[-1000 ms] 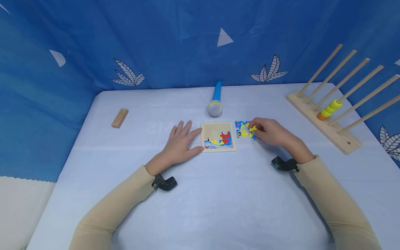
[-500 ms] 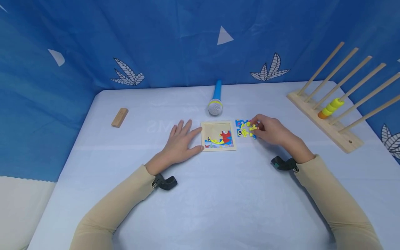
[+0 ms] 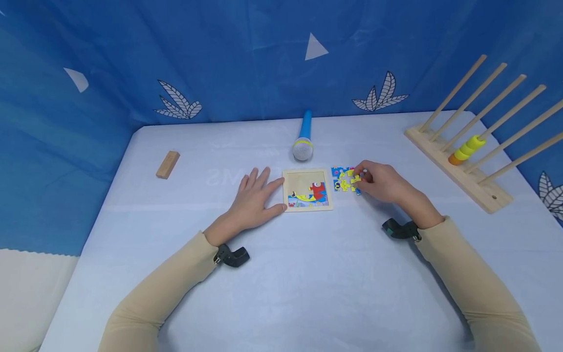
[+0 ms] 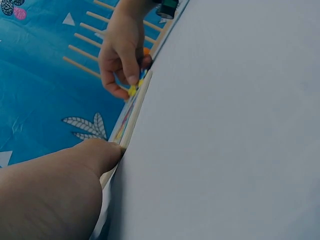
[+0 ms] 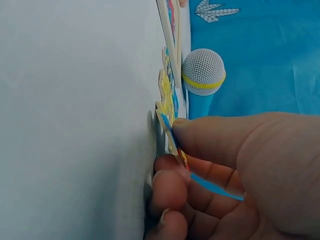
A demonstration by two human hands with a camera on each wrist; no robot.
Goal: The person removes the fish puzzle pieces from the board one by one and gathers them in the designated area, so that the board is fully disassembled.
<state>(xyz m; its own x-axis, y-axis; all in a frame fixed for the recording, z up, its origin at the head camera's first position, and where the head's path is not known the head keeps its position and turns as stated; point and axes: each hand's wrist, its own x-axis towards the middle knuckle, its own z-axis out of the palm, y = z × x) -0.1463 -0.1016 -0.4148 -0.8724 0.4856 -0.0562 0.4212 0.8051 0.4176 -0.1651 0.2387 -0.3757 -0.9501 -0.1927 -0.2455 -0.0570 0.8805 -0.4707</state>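
The left hand (image 3: 250, 208) lies palm down with its fingers spread wide, index finger and thumb touching the left side of a wooden puzzle frame (image 3: 301, 183). Its forearm reaches in from the lower left. The right hand (image 3: 380, 182) comes from the lower right, fingers bent, pinching a puzzle piece (image 5: 170, 131) between thumb and fingers; the piece is tilted, one edge low by the other pieces.

The frame lies flat in the middle of the table (image 3: 308, 278), its lower part filled with picture and its upper left bare wood. Just right of it, a cluster of loose pieces (image 3: 341, 186) lies on the cloth, its right end partly hidden by the right hand.

A blue toy microphone (image 3: 304, 139) lies behind the frame, head toward it. A wooden block (image 3: 167, 165) lies well apart at the left. At the far right stands a peg rack (image 3: 479, 188), with yellow and orange rings (image 3: 467, 149) on one peg.
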